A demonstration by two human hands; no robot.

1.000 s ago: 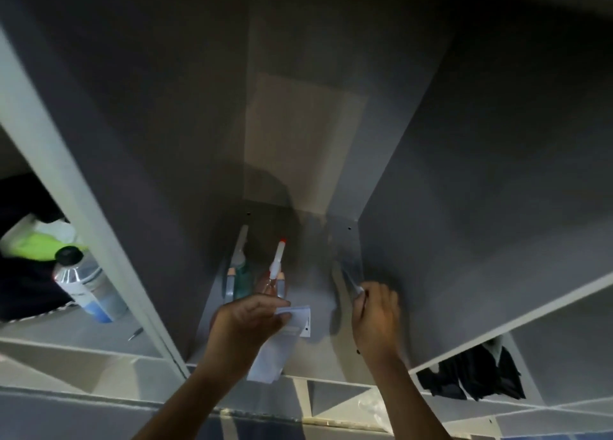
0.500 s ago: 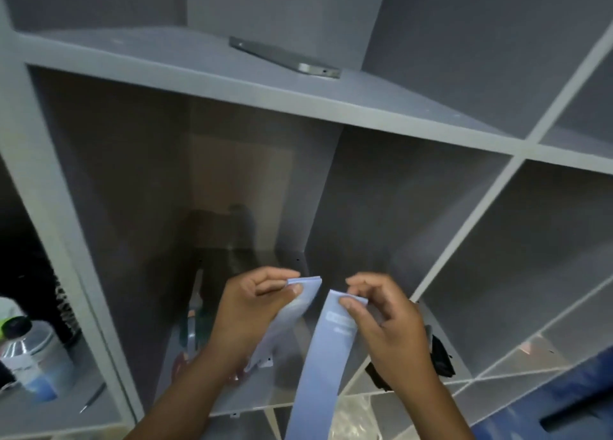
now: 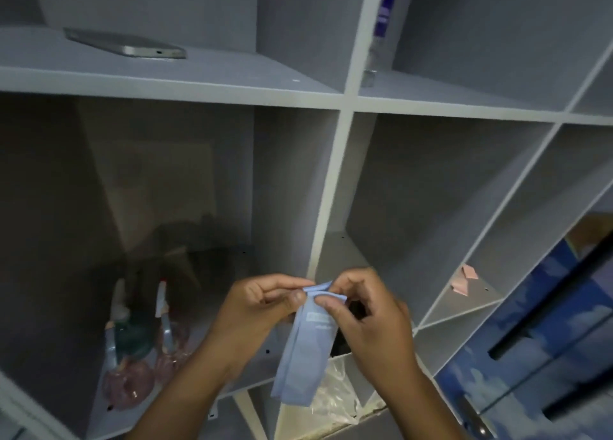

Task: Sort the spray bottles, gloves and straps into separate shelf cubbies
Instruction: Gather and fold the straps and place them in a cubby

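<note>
Both hands, the left hand (image 3: 262, 302) and right hand (image 3: 368, 317), now pinch the folded-over blue strap (image 3: 306, 346), its ends brought together since 0.5 s ago; seemingly ready for its cubby.

Lower centre of the frame, you have a pale blue strap (image 3: 303, 356) with a small lighter printed mark near its top, above clear, cream-tinted plastic film (image 3: 335, 396). Lower left, your spray bottles (image 3: 132, 350) show pinkish and dark teal bodies with white nozzles, one tipped red; upper left, a grey metallic phone (image 3: 129, 46). The shelf unit (image 3: 345, 147) is plain grey-white; a pink strap (image 3: 462, 282) sits at right, with a blue, white-mottled surface (image 3: 537, 340) lower right.
</note>
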